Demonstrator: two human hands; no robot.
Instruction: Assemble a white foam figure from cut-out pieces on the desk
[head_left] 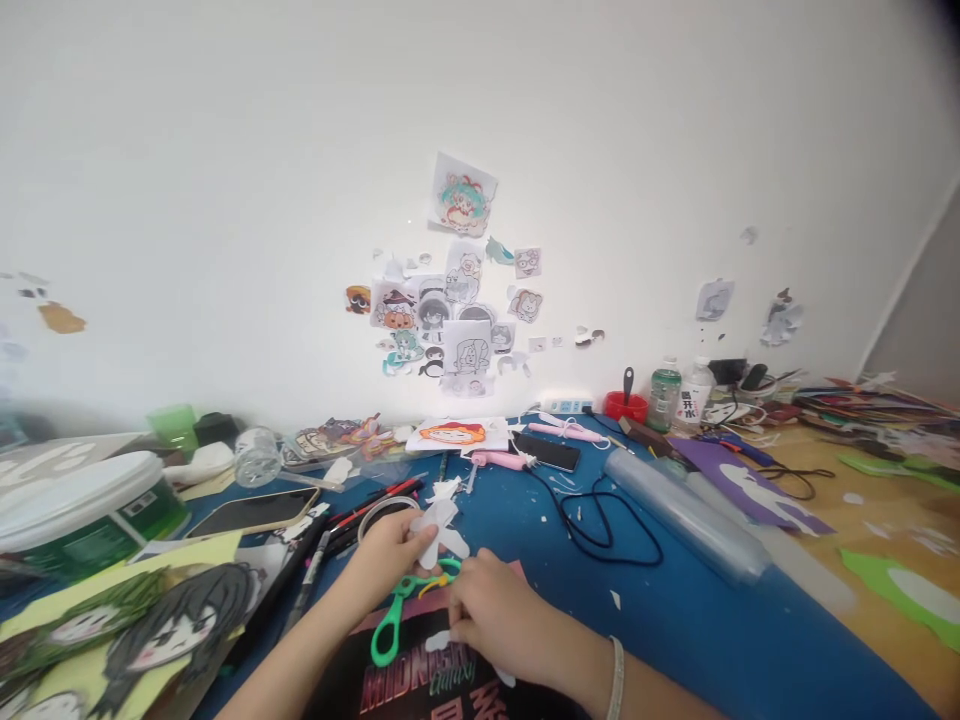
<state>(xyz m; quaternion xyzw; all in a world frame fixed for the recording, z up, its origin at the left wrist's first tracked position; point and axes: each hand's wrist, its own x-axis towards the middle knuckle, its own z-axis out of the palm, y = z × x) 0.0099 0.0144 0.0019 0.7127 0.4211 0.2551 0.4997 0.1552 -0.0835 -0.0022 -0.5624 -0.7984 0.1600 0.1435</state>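
Observation:
My left hand [394, 550] pinches a white paper cutout [442, 525] between thumb and fingers. My right hand [495, 610] is closed just to the right, its fingertips at a small white paper piece [437, 641] that they seem to pinch. Green-handled scissors [387, 632] with a yellow part lie below and between both hands, partly hidden by them. Under the hands is a black printed sheet [390, 690] with pink lettering. Another white scrap shows beneath my right palm.
To the left stand a white-lidded tub [97, 490], a phone [251, 510] and drawn character cutouts [180, 620]. Ahead lie pink glue guns [499, 460], a black cable [600, 545] and a colored drawing [454, 434]. A clear plastic roll [682, 515] and purple sheet [739, 480] are right.

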